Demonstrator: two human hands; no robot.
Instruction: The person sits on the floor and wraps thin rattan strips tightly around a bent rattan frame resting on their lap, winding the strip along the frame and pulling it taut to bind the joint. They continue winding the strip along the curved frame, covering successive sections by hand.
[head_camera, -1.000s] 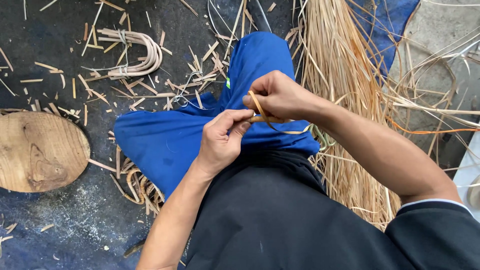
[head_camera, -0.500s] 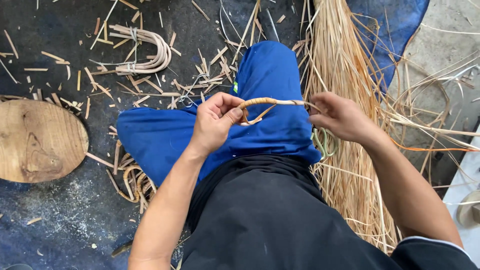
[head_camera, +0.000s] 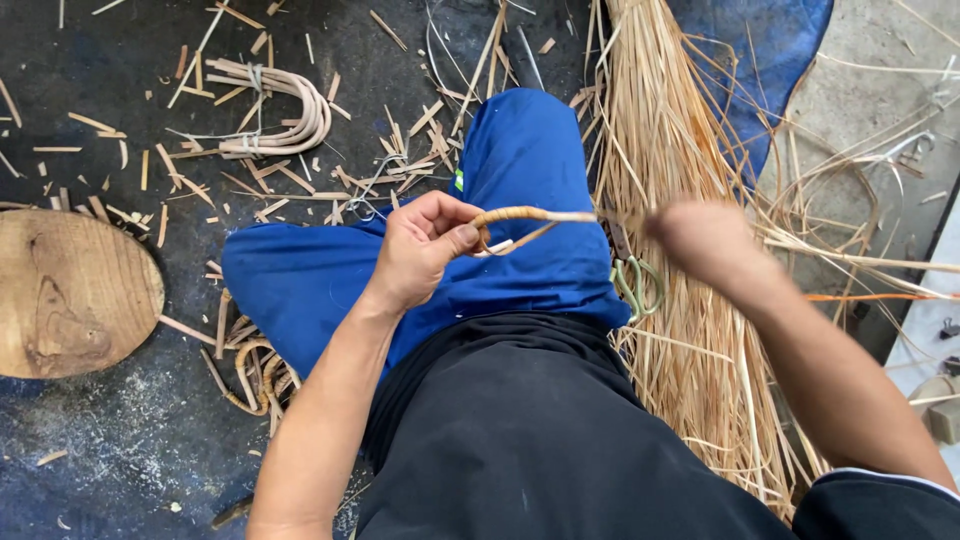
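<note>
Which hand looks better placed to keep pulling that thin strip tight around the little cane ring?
Probably the right hand: it is out at the strip's far end, while the left hand pinches the wrapped ring.

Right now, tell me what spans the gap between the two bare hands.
In the head view, a thin pale rattan strip stretches from the wrapped tan cane loop pinched in the left hand across to the blurred right hand, above the blue trouser leg.

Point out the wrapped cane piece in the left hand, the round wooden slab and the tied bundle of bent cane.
Wrapped cane piece (head_camera: 520, 213), head view: its wound middle.
Left hand (head_camera: 425, 250), head view: back of hand.
Round wooden slab (head_camera: 70, 295), head view: top face.
Tied bundle of bent cane (head_camera: 290, 110), head view: the curved bend.
</note>
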